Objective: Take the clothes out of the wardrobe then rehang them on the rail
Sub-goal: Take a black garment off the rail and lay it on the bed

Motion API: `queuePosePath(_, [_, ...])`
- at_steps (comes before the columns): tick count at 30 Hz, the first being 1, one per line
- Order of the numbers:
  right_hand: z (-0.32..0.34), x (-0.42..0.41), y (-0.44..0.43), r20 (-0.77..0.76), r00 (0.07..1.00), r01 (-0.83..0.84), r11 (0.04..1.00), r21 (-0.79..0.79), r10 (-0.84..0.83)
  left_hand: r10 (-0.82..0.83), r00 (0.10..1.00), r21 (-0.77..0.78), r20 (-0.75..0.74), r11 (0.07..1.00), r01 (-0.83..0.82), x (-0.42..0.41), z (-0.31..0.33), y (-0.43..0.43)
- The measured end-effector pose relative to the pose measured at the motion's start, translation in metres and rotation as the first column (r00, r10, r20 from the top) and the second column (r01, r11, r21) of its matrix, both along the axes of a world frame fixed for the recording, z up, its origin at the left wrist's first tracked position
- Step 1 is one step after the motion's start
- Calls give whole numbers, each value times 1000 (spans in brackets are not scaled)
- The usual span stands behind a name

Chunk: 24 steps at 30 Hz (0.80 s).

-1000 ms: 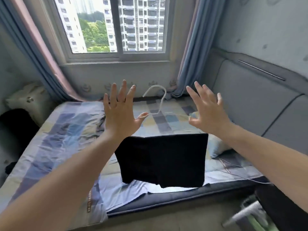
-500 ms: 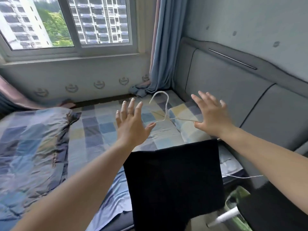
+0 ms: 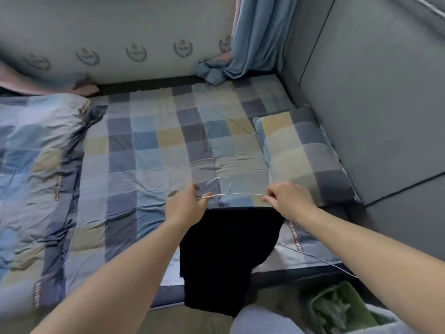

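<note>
A thin white wire hanger point(image 3: 231, 192) is held low over the checked bed sheet point(image 3: 149, 150). A black garment point(image 3: 226, 256) is folded over its lower bar and hangs down past the bed's front edge. My left hand point(image 3: 186, 208) pinches the hanger's left end. My right hand point(image 3: 287, 200) pinches its right end. The hook points away from me, toward the wall. No wardrobe or rail is in view.
A checked pillow point(image 3: 303, 155) lies at the right by a grey padded headboard point(image 3: 375, 104). A rumpled blue quilt point(image 3: 36, 179) covers the bed's left side. A blue curtain point(image 3: 250, 42) hangs in the far corner. A green-lined bin point(image 3: 342, 307) stands bottom right.
The view has tilted down from the window to the bed. Both hands, spread open before, have closed onto the hanger's ends and lowered it with the black garment toward the sheet.
</note>
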State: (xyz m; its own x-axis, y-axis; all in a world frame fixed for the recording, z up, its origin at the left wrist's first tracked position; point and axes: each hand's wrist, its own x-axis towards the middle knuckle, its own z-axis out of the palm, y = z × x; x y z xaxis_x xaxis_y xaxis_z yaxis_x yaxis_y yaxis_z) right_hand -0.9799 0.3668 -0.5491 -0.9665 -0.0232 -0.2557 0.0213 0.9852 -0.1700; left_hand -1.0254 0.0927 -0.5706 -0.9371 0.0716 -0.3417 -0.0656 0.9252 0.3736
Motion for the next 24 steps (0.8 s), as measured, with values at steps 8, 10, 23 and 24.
queuePosePath(8, [-108, -92, 27, 61, 991, 127, 983, -136, -120, 57, 995, -129, 78, 991, -47, -96, -94, 31])
queuePosePath(10, [-141, -113, 30, 77, 985, 162, 975, -152, -152, 31, 995, -154, 94, 988, -16, -121, -127, 33])
queuePosePath(23, [-326, -238, 44, 74, 967, 253, 939, -232, -242, -18, 998, -135, 56, 991, 25, -251, -319, 51])
queuePosePath(24, [-334, -240, 44, 113, 966, 255, 931, -262, -232, -3, 998, -125, 59, 992, 11, -254, -326, 52])
